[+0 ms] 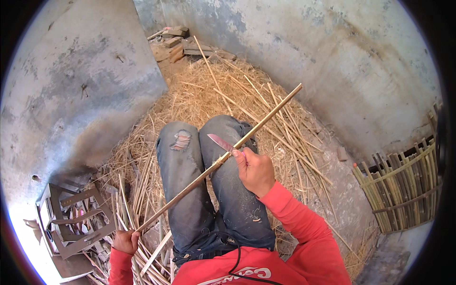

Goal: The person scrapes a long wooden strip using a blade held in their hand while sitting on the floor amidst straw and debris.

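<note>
Rm. walls point(332, 52): grey, stained & patchy. Heap of shavings point(183, 102), straw-coloured, covered much of the flr.; loose strips point(289, 145) lay across it on the rt. side. Person was seated before me w/ red sleeves point(299, 213) & worn jeans point(183, 185), torn at the L knee. Slatted basket point(403, 185) stood by the rt. wall, well apart from both hands. Dark angular frame point(59, 221) stood at the lt. wall, near the L hand. Bricks point(175, 52) were piled in the far corner.

Long stick point(199, 179) ran diag. above the thighs, lower end lt., upper end far rt.; roughened spot noted approx. midway. L hand point(126, 242): closed round the stick's lower end. R hand point(255, 172): gripping a knife point(220, 142), thumb at the stick. Blade met the stick just beyond the roughened spot, tip pointing up & lt.; depth of cut, if any, couldn't be told.
</note>
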Tool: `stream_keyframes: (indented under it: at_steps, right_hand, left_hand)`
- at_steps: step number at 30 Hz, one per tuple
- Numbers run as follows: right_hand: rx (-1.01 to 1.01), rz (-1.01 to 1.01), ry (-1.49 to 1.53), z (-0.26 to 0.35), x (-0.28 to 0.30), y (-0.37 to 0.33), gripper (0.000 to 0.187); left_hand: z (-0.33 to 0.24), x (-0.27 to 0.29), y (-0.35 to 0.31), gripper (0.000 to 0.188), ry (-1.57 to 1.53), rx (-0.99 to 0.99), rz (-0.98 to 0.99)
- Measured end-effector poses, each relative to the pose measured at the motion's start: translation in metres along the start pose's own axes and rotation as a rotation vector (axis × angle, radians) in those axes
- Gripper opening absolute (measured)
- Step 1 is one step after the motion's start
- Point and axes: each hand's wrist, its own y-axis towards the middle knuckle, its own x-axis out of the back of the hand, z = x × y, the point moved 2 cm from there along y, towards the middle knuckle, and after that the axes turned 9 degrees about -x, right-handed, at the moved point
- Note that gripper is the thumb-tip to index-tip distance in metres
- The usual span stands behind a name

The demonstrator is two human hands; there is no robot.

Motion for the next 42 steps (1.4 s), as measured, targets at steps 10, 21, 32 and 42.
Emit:
stream_keyframes:
  at_steps: [10, 21, 32, 42]
  right_hand:
    - [-0.101, 0.16, 0.204, 0.001, 0.009, 0.006, 0.051]
    - [-0.169, -0.52, -0.272, -0.122, 0.11, 0.108, 0.045]
    - [-0.11, -0.098, -0.042, -0.031, 0.027, 0.044, 0.048]
    - [-0.079, 0.109, -0.044, 0.01, 0.009, -0.007, 0.043]
  left_hand:
    - [-0.015, -0.014, 0.012, 0.038, -0.114, 0.076, 0.072]
    - [0.032, 0.01, 0.002, 0.052, 0.118, -0.05, -0.126]
    - [0.019, 0.04, 0.0, 0.043, 0.204, 0.014, -0.067]
    - [-0.009, 0.011, 0.007, 0.039, 0.039, -0.043, 0.018]
